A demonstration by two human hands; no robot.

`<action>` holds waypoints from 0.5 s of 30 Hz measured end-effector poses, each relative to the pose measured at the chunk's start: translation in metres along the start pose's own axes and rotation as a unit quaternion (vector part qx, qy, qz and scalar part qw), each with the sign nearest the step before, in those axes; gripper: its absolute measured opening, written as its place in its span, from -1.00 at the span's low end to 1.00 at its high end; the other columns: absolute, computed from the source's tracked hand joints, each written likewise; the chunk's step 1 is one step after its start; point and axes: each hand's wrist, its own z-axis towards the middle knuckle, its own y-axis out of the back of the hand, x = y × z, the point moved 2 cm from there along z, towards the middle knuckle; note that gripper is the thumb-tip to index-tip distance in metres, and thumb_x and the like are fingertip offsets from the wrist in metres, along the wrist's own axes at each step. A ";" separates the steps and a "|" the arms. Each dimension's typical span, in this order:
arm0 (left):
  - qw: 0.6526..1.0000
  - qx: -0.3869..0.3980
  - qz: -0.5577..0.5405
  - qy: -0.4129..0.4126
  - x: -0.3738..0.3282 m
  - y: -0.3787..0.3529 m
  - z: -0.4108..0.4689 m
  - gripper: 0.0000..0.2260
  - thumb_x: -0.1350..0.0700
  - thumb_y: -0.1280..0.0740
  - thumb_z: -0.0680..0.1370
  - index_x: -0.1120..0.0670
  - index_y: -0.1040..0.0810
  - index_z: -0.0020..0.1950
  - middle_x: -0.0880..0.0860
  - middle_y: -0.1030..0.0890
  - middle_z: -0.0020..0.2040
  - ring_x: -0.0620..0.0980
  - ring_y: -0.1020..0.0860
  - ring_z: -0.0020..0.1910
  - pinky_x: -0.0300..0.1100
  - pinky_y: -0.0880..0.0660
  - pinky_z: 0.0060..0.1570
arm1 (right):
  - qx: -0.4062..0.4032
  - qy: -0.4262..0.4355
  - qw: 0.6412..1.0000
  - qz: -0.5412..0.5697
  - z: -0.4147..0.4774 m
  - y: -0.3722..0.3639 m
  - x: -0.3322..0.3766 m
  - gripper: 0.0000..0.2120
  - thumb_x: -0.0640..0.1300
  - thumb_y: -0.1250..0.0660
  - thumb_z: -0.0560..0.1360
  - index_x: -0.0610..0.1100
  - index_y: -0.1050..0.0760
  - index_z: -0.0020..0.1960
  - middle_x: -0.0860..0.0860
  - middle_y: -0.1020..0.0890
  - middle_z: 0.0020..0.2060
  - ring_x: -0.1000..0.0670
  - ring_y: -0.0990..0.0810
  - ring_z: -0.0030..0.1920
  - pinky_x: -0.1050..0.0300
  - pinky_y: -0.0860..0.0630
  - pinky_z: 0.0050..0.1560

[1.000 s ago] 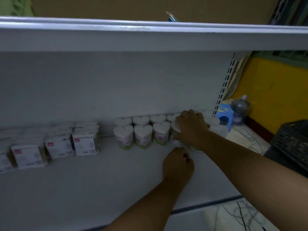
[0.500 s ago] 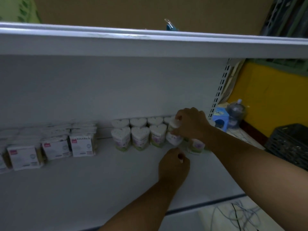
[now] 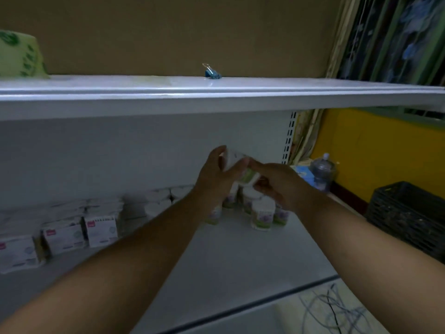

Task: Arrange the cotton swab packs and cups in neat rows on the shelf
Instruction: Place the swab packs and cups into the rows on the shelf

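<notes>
Both my hands hold one cup up over the shelf.

A second ago my left hand (image 3: 216, 175) lay fisted on the shelf (image 3: 216, 261) and my right hand (image 3: 281, 186) sat on a cup in the front row. Now both are raised, with that cup (image 3: 237, 166) tilted in the air between them: left thumb and fingers curl round its white upper end, right fingertips pinch its green lower end. Below them the other cups (image 3: 262, 213) stand in a loose cluster, their green and purple labels too blurred to read. At the left, the cotton swab packs (image 3: 101, 227) stand in rows, each with a red corner tag, the writing illegible. My view has tipped upward, so a blue binder clip (image 3: 213, 74) shows on the upper shelf (image 3: 144, 102).
</notes>
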 end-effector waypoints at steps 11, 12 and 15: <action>0.864 0.187 0.462 -0.073 0.038 0.001 0.024 -0.37 -0.08 -0.51 0.36 0.06 -0.38 0.35 0.05 -0.48 0.28 -0.02 -0.46 0.16 -0.27 -0.32 0.03 | -0.109 0.163 0.830 -0.522 -0.008 0.074 -0.036 -0.32 0.25 -0.40 0.37 0.01 -0.34 0.39 -0.04 -0.31 0.41 -0.09 -0.26 0.41 0.00 -0.25 0.35; 0.838 0.189 0.506 -0.081 0.043 -0.002 0.024 -0.36 -0.12 -0.49 0.37 0.04 -0.38 0.37 0.06 -0.48 0.29 0.03 -0.45 0.22 -0.22 -0.32 0.13 | -0.089 0.156 0.815 -0.550 -0.010 0.076 -0.044 -0.26 0.27 -0.40 0.35 0.03 -0.28 0.43 -0.06 -0.20 0.48 -0.11 -0.15 0.47 -0.04 -0.17 0.40; 0.745 0.171 0.636 -0.104 0.053 -0.011 0.022 -0.41 -0.20 -0.39 0.42 -0.02 -0.37 0.38 0.10 -0.46 0.28 0.09 -0.42 0.25 -0.11 -0.25 0.23 | -0.054 0.149 0.821 -0.548 -0.016 0.076 -0.056 -0.21 0.21 -0.41 0.38 0.02 -0.18 0.50 -0.01 -0.04 0.53 -0.06 -0.06 0.50 0.05 -0.13 0.41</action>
